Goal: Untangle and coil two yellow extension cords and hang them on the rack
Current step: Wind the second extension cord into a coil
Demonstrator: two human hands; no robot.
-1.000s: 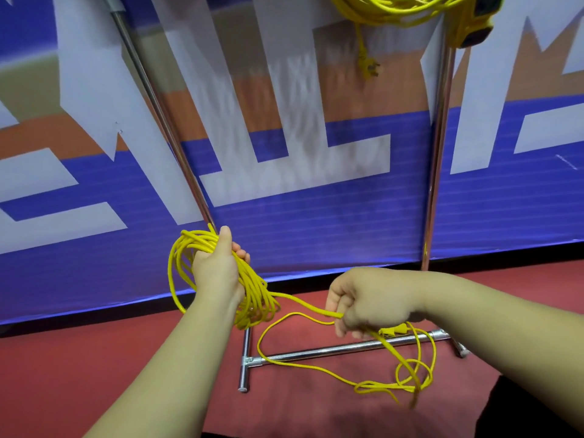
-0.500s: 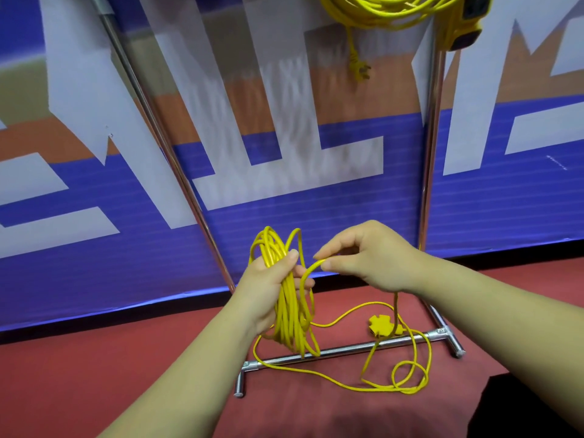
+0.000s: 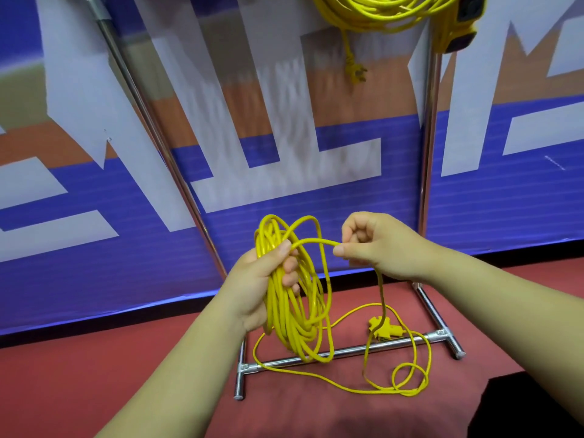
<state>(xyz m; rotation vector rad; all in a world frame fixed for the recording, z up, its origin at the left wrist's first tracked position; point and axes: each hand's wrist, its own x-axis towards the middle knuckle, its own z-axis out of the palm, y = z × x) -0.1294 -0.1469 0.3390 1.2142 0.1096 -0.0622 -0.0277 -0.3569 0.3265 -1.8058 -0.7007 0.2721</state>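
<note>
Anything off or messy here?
Nothing damaged. Only the loose tail lies uncoiled on the red floor, draped over the rack's base bar, multi-socket end near it. The other cord hangs coiled above.

- A banner (image 3: pixel 316 216) is spanning the whole far side, left to right.
- Big white shapes (image 3: pixel 94 121) are cutting across its blue lower half, which is showing fine horizontal ridges.
- An orange band (image 3: pixel 316 99) is running through its upper part, with an olive patch (image 3: pixel 22 99) sitting at far left.
- Light is glinting pale along the banner's lower edge.
- A black strip (image 3: pixel 94 330) is running between banner and floor.
- A red floor (image 3: pixel 79 374) is stretching from the strip to the near edge.
- A black shape (image 3: pixel 537 406), too dark to identify, is filling the near right corner.
</note>
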